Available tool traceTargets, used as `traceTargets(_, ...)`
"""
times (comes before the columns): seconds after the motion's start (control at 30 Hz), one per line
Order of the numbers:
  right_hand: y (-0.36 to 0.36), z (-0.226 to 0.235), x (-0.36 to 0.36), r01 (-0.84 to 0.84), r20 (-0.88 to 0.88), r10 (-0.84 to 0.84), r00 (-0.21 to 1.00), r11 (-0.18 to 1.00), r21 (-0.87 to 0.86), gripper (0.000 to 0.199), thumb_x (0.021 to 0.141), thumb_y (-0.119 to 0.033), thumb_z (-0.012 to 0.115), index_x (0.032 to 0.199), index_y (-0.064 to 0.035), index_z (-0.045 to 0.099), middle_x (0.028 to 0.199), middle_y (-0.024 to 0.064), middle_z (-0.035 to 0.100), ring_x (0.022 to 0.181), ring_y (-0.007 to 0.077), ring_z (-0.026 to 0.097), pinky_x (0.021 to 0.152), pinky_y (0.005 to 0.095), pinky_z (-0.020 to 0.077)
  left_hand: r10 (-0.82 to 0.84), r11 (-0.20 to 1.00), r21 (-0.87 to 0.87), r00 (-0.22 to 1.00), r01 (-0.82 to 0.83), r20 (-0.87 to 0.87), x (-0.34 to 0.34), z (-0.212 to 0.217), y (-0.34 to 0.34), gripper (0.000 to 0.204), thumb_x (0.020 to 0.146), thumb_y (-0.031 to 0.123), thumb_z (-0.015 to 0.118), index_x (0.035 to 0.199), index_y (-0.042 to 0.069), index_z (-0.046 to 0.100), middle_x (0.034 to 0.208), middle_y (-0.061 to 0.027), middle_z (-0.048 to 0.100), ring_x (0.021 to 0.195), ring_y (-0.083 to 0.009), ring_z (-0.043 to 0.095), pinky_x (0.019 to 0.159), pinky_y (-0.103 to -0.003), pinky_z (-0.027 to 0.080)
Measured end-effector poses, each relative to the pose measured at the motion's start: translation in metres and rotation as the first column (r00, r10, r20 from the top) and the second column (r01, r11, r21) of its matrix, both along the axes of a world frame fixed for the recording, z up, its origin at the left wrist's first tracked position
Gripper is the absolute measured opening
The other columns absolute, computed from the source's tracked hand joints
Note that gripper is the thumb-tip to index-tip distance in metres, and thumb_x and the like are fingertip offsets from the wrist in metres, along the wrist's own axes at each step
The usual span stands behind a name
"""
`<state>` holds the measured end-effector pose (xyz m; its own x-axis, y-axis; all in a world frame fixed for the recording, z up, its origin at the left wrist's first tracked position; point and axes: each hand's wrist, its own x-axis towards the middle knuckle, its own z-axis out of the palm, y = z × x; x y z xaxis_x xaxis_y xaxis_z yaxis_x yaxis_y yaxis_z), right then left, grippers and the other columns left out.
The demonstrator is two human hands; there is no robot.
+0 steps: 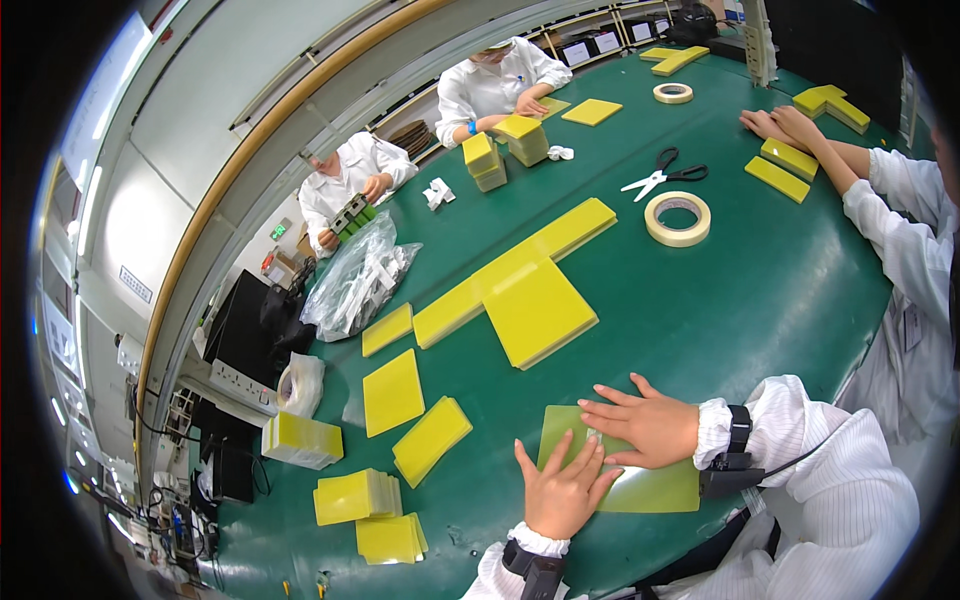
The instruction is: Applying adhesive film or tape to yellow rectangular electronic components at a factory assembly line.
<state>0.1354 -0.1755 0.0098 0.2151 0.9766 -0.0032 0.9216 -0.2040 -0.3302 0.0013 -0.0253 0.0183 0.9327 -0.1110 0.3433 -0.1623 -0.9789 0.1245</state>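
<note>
The thin yellow-green rectangular sheet [640, 485] lies flat on the green table [760, 290] at the lower centre of the frame, and both your hands rest on top of it. Your left hand [562, 492] lies palm down with fingers spread, pressing on the sheet's left part. Your right hand [645, 424] is flat too, fingers stretched out toward the left and slightly apart, covering the sheet's upper edge; its fingertips lie just beside those of the left hand. Neither hand grips anything. Above them, in the middle of the frame, a long strip of bright yellow boards [520, 268] runs diagonally, with a square yellow board [540, 313] laid against it. Toward the lower left lie several loose yellow panels [392, 392] and small stacks [356, 496]. A roll of cream tape [678, 219] and black-handled scissors [665, 173] sit in the upper right.
</note>
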Motion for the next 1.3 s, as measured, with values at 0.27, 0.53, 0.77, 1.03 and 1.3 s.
traceTargets(0.27,-0.0006,0.0003,0.0022,0.038,0.004,-0.038,0.999,0.999,-0.007,0.060,0.091,-0.041,0.042,0.137,-0.0044,0.032,0.148,0.0137,0.023,0.138,0.0300,0.016,0.104,0.0616,0.0181,0.014,0.999,0.030,0.998,-0.012,-0.064,-0.0007,-0.0016,-0.0006,0.039,0.078,0.039,0.066,0.107,0.013,0.066,0.118,0.0035,0.060,0.116,-0.0272,0.051,0.090,-0.074,0.016)
traceTargets(0.53,-0.0003,-0.0025,0.0035,0.047,-0.015,-0.047,0.999,0.999,0.012,0.058,0.091,-0.039,0.042,0.137,-0.0049,0.032,0.148,0.0142,0.022,0.138,0.0302,0.016,0.104,0.0623,0.0167,0.040,0.996,0.079,0.994,-0.031,-0.106,0.0004,-0.0062,-0.0011,0.050,0.077,0.045,0.065,0.116,0.014,0.061,0.132,-0.0009,0.050,0.125,-0.0369,0.039,0.087,-0.076,0.017)
traceTargets(0.77,0.0000,-0.0005,0.0031,0.048,-0.030,-0.048,0.998,0.999,0.025,0.059,0.091,-0.039,0.042,0.138,-0.0058,0.031,0.147,0.0145,0.023,0.138,0.0308,0.018,0.104,0.0628,0.0167,0.084,0.986,0.150,0.992,-0.068,-0.097,0.0025,-0.0067,-0.0019,0.052,0.077,0.051,0.062,0.118,0.019,0.059,0.137,-0.0047,0.044,0.127,-0.0415,0.034,0.085,-0.076,0.018)
traceTargets(1.03,0.0003,-0.0034,0.0017,0.056,-0.001,-0.056,0.998,0.998,0.012,0.061,0.091,-0.041,0.042,0.140,-0.0074,0.029,0.147,0.0129,0.023,0.137,0.0303,0.018,0.103,0.0635,0.0181,0.078,0.991,0.119,0.982,-0.058,-0.169,0.0024,-0.0063,-0.0019,0.055,0.079,0.050,0.061,0.123,0.018,0.056,0.143,-0.0093,0.035,0.129,-0.0467,0.026,0.085,-0.077,0.018)
traceTargets(1.3,0.0004,-0.0010,0.0013,0.056,0.011,-0.056,0.998,0.998,-0.005,0.063,0.091,-0.043,0.043,0.140,-0.0073,0.029,0.148,0.0114,0.022,0.138,0.0291,0.017,0.102,0.0637,0.0186,0.090,0.992,0.099,0.981,-0.074,-0.170,0.0031,-0.0039,-0.0038,0.055,0.080,0.047,0.060,0.124,0.015,0.055,0.140,-0.0093,0.038,0.128,-0.0410,0.031,0.087,-0.076,0.017)
